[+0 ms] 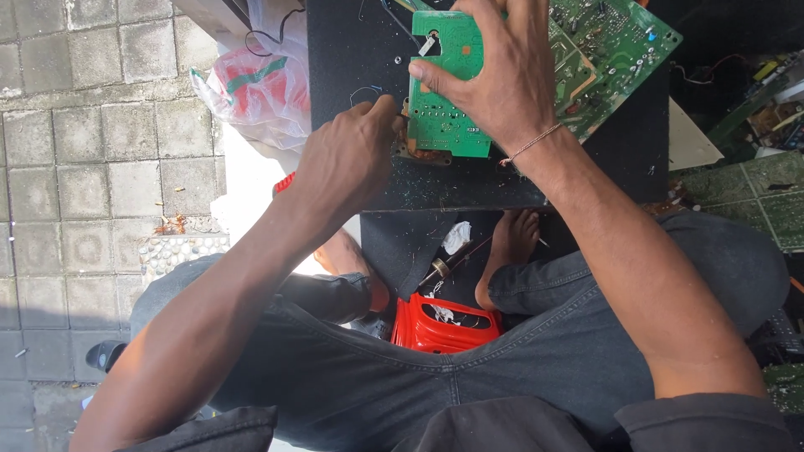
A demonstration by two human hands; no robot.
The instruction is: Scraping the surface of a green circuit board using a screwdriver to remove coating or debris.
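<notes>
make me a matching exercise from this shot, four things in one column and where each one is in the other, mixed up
Things:
1. small green circuit board
2. red plastic stool
3. plastic bag
4. right hand

Places:
A. on the paving left of the black work surface
B. spread over the small board, pressing it down
C. on the black surface, under a hand
D. low down between the knees, below the bare feet

Pairs: 1-C, 2-D, 3-A, 4-B

The left hand works at the small board's left edge with a red-handled tool; a larger green board lies beside it.
</notes>
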